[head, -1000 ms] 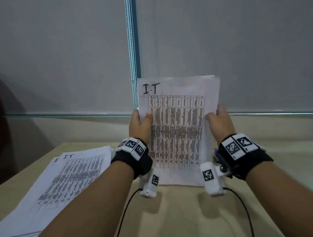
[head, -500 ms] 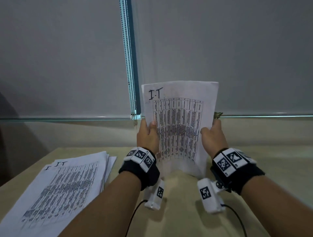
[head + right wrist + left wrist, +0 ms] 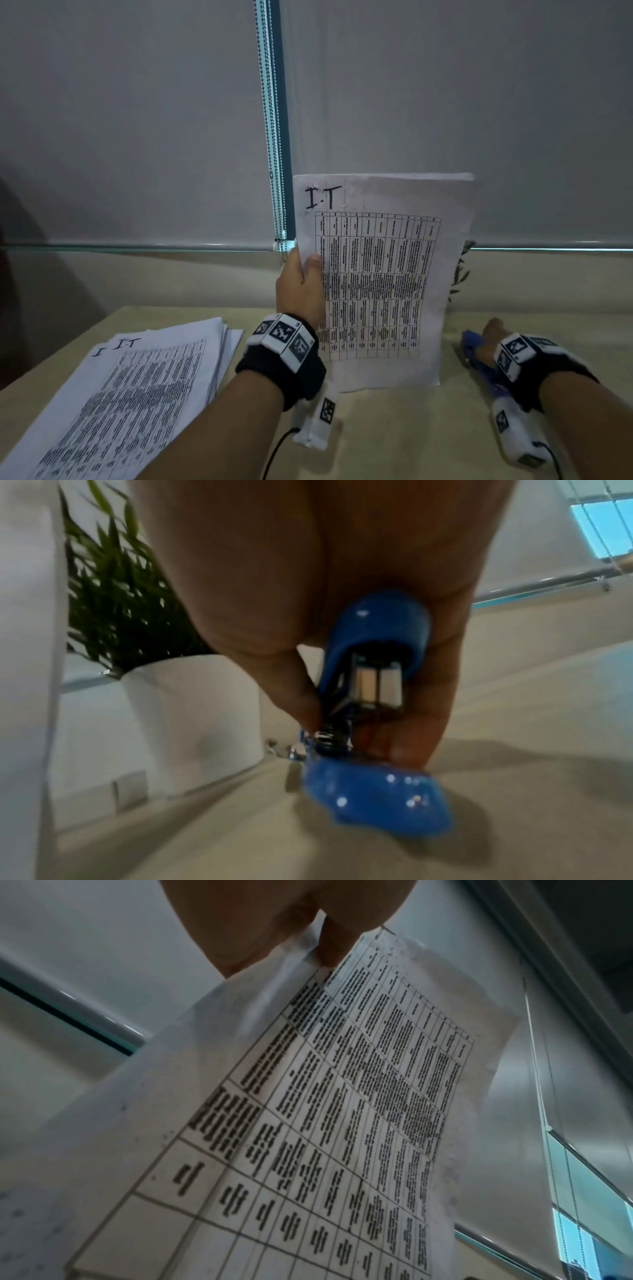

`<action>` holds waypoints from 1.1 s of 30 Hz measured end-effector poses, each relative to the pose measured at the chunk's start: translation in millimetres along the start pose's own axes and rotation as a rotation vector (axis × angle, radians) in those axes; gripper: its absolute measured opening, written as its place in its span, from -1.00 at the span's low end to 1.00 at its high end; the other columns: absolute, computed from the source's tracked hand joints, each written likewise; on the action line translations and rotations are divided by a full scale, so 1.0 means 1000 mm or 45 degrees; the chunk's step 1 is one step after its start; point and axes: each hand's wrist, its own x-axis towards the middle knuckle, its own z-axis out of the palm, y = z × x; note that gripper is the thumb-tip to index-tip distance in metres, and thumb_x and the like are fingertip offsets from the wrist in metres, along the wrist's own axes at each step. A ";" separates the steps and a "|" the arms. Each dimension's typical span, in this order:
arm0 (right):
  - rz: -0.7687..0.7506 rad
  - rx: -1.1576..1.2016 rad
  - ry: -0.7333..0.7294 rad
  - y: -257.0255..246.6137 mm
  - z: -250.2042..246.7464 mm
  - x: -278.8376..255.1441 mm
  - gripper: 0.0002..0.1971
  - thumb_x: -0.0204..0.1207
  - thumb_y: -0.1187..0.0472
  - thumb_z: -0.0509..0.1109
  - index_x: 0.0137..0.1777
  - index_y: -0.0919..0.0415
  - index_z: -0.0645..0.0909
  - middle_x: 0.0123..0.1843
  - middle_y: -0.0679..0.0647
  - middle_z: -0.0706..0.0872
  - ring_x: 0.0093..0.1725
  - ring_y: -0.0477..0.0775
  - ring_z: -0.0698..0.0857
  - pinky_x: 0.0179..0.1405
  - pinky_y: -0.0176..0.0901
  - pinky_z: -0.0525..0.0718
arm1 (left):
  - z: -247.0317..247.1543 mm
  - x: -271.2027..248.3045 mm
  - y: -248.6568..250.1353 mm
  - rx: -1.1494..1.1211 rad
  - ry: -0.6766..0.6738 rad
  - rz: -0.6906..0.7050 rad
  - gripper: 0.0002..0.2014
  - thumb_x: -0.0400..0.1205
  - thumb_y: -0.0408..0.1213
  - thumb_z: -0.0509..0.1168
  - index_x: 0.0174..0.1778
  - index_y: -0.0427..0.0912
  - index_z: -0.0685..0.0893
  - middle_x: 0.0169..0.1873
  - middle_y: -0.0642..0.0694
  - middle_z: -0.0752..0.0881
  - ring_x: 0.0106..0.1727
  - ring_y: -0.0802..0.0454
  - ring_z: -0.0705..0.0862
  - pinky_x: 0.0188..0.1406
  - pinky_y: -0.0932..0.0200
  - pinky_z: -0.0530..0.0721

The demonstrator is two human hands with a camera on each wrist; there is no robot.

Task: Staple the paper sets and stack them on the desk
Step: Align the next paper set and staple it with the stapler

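My left hand (image 3: 301,291) pinches the paper set (image 3: 380,284) upright at its left edge. My right hand (image 3: 488,342) grips the blue stapler (image 3: 373,723) just right of it on the desk (image 3: 394,438)

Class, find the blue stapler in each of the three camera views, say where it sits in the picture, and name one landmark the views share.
Head view: the stapler lies low on the right, on the desk, mostly hidden under the right hand.
Left wrist view: only a blue sliver at the bottom right corner, too little to tell.
Right wrist view: centre and lower centre, in the right hand's grip, base on the desk.
Shared landmark: the upright paper set.
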 end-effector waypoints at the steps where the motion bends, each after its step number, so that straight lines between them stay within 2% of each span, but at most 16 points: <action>1: -0.030 0.015 0.025 0.005 -0.006 0.003 -0.59 0.61 0.26 0.29 0.41 0.43 0.42 0.41 0.37 0.51 0.43 0.27 0.50 0.31 -0.13 0.48 | 0.000 0.000 -0.001 0.003 -0.006 0.003 -0.63 0.70 -0.10 0.08 0.34 -0.22 0.51 0.18 -0.17 0.69 0.24 -0.13 0.64 0.30 -0.20 0.59; 3: -0.056 0.173 0.088 0.009 -0.021 0.002 -0.75 0.58 0.22 0.32 0.23 0.24 0.56 0.25 0.40 0.59 0.30 0.31 0.60 0.25 -0.03 0.55 | 0.000 0.000 -0.001 0.017 -0.014 0.014 -0.61 0.70 -0.09 0.07 0.38 -0.19 0.50 0.23 -0.14 0.68 0.29 -0.10 0.62 0.34 -0.18 0.57; 4: -0.058 0.291 0.226 0.009 -0.031 0.005 -0.80 0.55 0.14 0.36 0.10 0.19 0.60 0.12 0.38 0.64 0.17 0.32 0.67 0.18 0.01 0.63 | 0.000 -0.001 0.000 0.017 -0.015 0.021 -0.62 0.71 -0.09 0.07 0.38 -0.17 0.50 0.23 -0.11 0.68 0.29 -0.08 0.61 0.36 -0.16 0.56; 5: -0.061 0.479 0.388 0.005 -0.046 0.003 -0.75 0.49 0.05 0.39 0.07 0.18 0.61 0.02 0.34 0.68 0.05 0.31 0.70 0.09 0.02 0.65 | 0.000 -0.002 0.001 0.014 -0.024 0.026 -0.62 0.71 -0.09 0.07 0.38 -0.16 0.51 0.25 -0.10 0.67 0.30 -0.07 0.61 0.37 -0.15 0.55; 7: -0.104 1.019 0.821 -0.010 -0.077 -0.014 -0.59 0.34 0.02 0.49 0.17 0.08 0.53 -0.05 0.18 0.70 -0.07 0.20 0.69 0.03 -0.05 0.63 | 0.001 -0.005 0.006 0.011 -0.050 0.043 -0.63 0.71 -0.09 0.07 0.37 -0.17 0.50 0.28 -0.09 0.65 0.32 -0.04 0.59 0.38 -0.11 0.55; 9: -0.329 1.471 1.206 -0.035 -0.112 -0.045 -0.50 0.24 0.09 0.52 0.13 0.01 0.37 -0.10 -0.03 0.65 -0.12 0.09 0.66 0.01 -0.12 0.64 | 0.001 -0.009 0.013 -0.009 -0.074 0.093 -0.70 0.72 -0.14 0.07 0.22 -0.22 0.56 0.07 -0.04 0.70 0.08 0.08 0.66 0.21 0.03 0.61; 11: -0.671 1.797 1.432 -0.059 -0.142 -0.077 -0.53 0.25 0.16 0.45 0.08 0.09 0.29 -0.13 -0.18 0.57 -0.19 -0.09 0.69 -0.03 -0.08 0.72 | 0.000 -0.015 0.021 -0.025 -0.095 0.152 -0.74 0.73 -0.17 0.08 0.04 -0.28 0.56 -0.19 0.01 0.64 -0.22 0.17 0.57 -0.03 0.13 0.60; 13: -0.996 1.984 1.436 -0.084 -0.155 -0.102 -0.61 0.33 0.29 0.35 0.07 0.12 0.24 -0.07 -0.19 0.51 -0.21 -0.41 0.64 -0.07 -0.33 0.66 | 0.000 -0.020 0.025 -0.021 -0.090 0.193 -0.74 0.72 -0.19 0.09 -0.07 -0.33 0.53 -0.31 -0.03 0.58 -0.32 0.10 0.50 -0.16 0.12 0.58; 14: -1.106 2.000 1.393 -0.097 -0.155 -0.114 -0.62 0.37 0.32 0.32 0.06 0.12 0.20 -0.06 -0.17 0.48 -0.22 -0.48 0.60 -0.07 -0.48 0.57 | 0.000 -0.022 0.028 -0.024 -0.082 0.209 -0.74 0.72 -0.20 0.09 -0.11 -0.33 0.52 -0.35 -0.02 0.57 -0.34 0.08 0.48 -0.21 0.14 0.57; 16: -1.247 1.936 1.243 -0.124 -0.148 -0.138 -0.63 0.42 0.36 0.31 0.04 0.18 0.16 -0.11 -0.16 0.45 -0.30 -0.54 0.54 -0.15 -0.58 0.51 | -0.001 -0.028 0.032 -0.021 -0.078 0.239 -0.77 0.72 -0.21 0.11 -0.15 -0.28 0.53 -0.38 -0.01 0.57 -0.36 0.08 0.48 -0.28 0.16 0.55; 18: -1.294 1.845 1.125 -0.144 -0.134 -0.151 -0.63 0.48 0.44 0.32 0.07 0.26 0.15 -0.18 -0.18 0.45 -0.39 -0.55 0.55 -0.27 -0.61 0.52 | -0.001 -0.033 0.035 -0.001 -0.080 0.288 -0.77 0.71 -0.21 0.13 -0.19 -0.26 0.50 -0.43 -0.03 0.54 -0.41 0.07 0.44 -0.35 0.18 0.49; 20: -1.317 1.813 1.073 -0.156 -0.123 -0.156 -0.65 0.53 0.47 0.31 0.11 0.29 0.16 -0.22 -0.22 0.46 -0.41 -0.57 0.57 -0.35 -0.67 0.51 | -0.003 -0.040 0.039 0.013 -0.084 0.333 -0.76 0.70 -0.22 0.14 -0.27 -0.21 0.46 -0.50 0.02 0.49 -0.49 0.18 0.38 -0.46 0.29 0.40; 22: -1.310 1.798 1.083 -0.163 -0.119 -0.158 -0.65 0.57 0.41 0.32 0.18 0.29 0.20 -0.18 -0.26 0.48 -0.36 -0.60 0.60 -0.33 -0.72 0.51 | -0.006 -0.046 0.044 0.016 -0.111 0.390 -0.71 0.70 -0.26 0.16 -0.38 -0.03 0.39 -0.54 0.10 0.46 -0.52 0.26 0.44 -0.53 0.43 0.36; 26: -1.225 1.761 1.063 -0.166 -0.119 -0.161 -0.53 0.61 0.16 0.31 0.44 0.26 0.27 -0.15 -0.36 0.55 -0.31 -0.59 0.62 -0.29 -0.72 0.52 | -0.012 -0.056 0.048 0.009 -0.166 0.479 -0.71 0.70 -0.27 0.16 -0.35 0.05 0.38 -0.54 0.14 0.48 -0.49 0.33 0.49 -0.51 0.44 0.39; 29: -1.210 1.680 1.119 -0.164 -0.119 -0.164 -0.52 0.58 0.07 0.31 0.44 0.23 0.35 -0.17 -0.36 0.58 -0.27 -0.51 0.64 -0.22 -0.70 0.53 | -0.013 -0.059 0.049 0.007 -0.198 0.530 -0.82 0.70 -0.27 0.16 -0.23 0.01 0.44 -0.50 0.15 0.51 -0.47 0.33 0.49 -0.49 0.45 0.39; 33: -1.253 1.599 1.155 -0.164 -0.120 -0.169 -0.53 0.52 -0.01 0.26 0.33 0.28 0.45 -0.22 -0.22 0.63 -0.22 -0.10 0.69 -0.08 -0.22 0.71 | -0.011 -0.062 0.051 -0.033 -0.216 0.556 -0.83 0.70 -0.27 0.15 -0.21 0.01 0.44 -0.49 0.12 0.52 -0.45 0.24 0.47 -0.49 0.43 0.38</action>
